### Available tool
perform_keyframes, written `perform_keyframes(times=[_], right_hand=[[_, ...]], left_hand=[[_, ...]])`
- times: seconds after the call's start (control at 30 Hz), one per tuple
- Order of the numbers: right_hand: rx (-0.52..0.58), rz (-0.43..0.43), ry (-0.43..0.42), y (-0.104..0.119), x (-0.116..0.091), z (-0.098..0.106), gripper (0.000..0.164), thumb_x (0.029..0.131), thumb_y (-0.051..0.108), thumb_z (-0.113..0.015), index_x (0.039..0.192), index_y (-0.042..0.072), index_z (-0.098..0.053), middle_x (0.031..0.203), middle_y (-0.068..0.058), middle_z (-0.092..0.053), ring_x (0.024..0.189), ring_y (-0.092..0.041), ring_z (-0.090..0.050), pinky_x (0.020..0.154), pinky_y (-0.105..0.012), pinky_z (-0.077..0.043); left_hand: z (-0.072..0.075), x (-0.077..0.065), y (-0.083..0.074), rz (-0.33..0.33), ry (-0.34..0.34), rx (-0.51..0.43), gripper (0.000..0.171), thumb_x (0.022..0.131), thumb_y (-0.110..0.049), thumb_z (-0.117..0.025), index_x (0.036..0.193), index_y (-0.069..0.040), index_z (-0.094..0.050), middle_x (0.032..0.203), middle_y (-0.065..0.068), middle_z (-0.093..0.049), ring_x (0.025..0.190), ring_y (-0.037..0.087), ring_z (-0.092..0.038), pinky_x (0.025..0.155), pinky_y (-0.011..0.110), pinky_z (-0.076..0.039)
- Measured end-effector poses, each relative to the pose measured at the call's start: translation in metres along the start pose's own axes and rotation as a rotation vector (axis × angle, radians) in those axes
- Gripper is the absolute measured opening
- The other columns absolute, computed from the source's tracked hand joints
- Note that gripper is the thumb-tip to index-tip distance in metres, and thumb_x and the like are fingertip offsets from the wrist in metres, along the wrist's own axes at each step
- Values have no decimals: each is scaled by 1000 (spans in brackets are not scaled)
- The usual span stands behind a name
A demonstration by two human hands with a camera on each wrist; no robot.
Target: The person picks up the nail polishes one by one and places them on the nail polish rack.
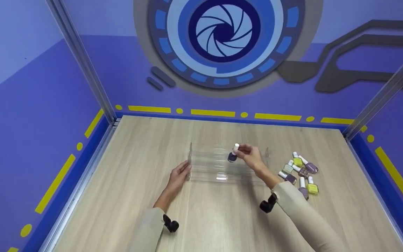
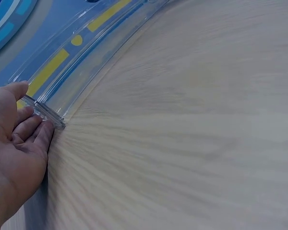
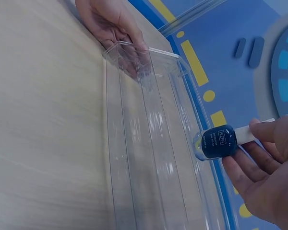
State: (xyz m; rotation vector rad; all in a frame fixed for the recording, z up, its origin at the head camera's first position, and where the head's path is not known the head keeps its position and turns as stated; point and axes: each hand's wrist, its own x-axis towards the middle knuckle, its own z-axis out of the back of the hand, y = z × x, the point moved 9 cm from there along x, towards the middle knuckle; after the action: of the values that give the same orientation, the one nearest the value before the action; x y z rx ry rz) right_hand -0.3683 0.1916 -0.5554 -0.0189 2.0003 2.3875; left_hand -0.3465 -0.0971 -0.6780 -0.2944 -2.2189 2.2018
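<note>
A clear plastic tiered display rack point(image 1: 208, 166) stands on the table in front of the person. The left hand point(image 1: 180, 173) grips the rack's left end panel; in the left wrist view the thumb point(image 2: 18, 90) lies above the panel's edge and the fingers curl below it. Over the right half of the rack, the right hand point(image 1: 251, 156) holds a dark blue nail polish bottle point(image 3: 219, 142) by its white cap point(image 3: 247, 134). The bottle is tilted, its glass end pointing down toward the rack's upper back tier.
Several nail polish bottles lie loosely grouped to the right of the rack, among them a yellow one point(image 1: 312, 189), a purple one point(image 1: 311, 168) and a pale green one point(image 1: 288, 167). Blue printed walls point(image 1: 110, 73) with metal posts enclose the wood-grain table point(image 1: 145, 140).
</note>
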Motion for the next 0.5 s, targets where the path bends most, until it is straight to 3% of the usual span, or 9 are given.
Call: perform_keyframes(times=[0.27,0.5], right_hand=[[80,14,-34,2,6,-18,23,92,-6,-68,112,-16,-64,92,-10,-74,79,-4,-65,74,-12,-57],[137,50,-31,12,12,-36,22,91,-9,-68,112,-16,-64,92,-9,-73,79,-4,-66,77,-14,-59]], left_hand=[[-3,-1,-1,-13,10,17,57,108,-31,-53,155,-4,-40,158,19,-45,149,32,-42,124,43,-37],[-4,-4,-5,-47,20,-21,59,108,-29,-52,156,2,-36,159,25,-41,149,38,-39,124,49,-35]])
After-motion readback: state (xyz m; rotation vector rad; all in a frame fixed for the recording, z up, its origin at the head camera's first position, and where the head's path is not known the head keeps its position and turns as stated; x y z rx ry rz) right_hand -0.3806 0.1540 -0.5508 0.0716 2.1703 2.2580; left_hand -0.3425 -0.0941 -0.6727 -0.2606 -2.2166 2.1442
